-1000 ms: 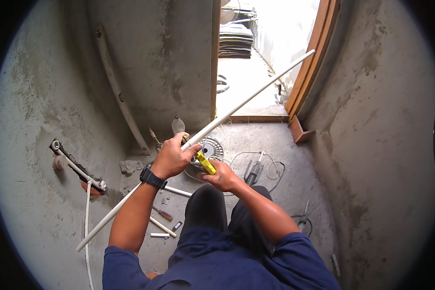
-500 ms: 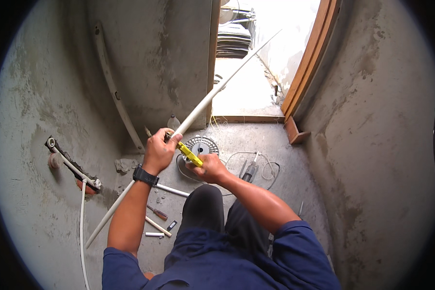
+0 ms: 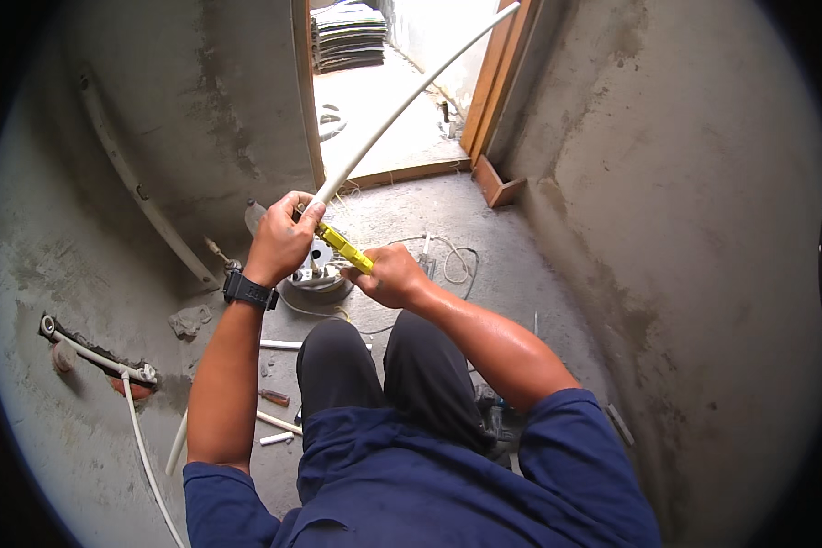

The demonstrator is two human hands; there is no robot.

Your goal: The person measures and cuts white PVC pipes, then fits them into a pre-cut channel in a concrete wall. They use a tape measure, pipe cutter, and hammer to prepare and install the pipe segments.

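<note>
Our bent knees (image 3: 338,365), in dark trousers, are nearest, on our side of the long white pipe (image 3: 411,99). Our left forearm reaches steeply up to the pipe, a black watch (image 3: 249,290) at the wrist, and our left hand (image 3: 283,233) grips it, thumb on the near side. Our right forearm slants in from the right of the pipe, and our right hand (image 3: 388,274) is clenched around the handle end of a yellow tool (image 3: 345,248). The tool's other end meets the pipe by our left thumb; whether it bites in, we cannot tell. Below the pipe, on the rough grey concrete floor (image 3: 484,233), we see a short white piece (image 3: 277,438), a thin rod (image 3: 279,422) and a screwdriver (image 3: 274,397). Left of the pipe, a rough grey wall (image 3: 27,420) has a chased slot holding a fitted tube (image 3: 96,356). Beneath the pipe's middle sits a round reel (image 3: 327,297), a looped cable (image 3: 470,274) to its right. Farther off, left of the pipe, are a clear bottle (image 3: 256,215) and a long leaning strip (image 3: 142,192). The pipe's far end lies across our view of the wooden door frame (image 3: 495,82); beyond the pipe, in bright light, is a stack of sheets (image 3: 349,38).
</note>
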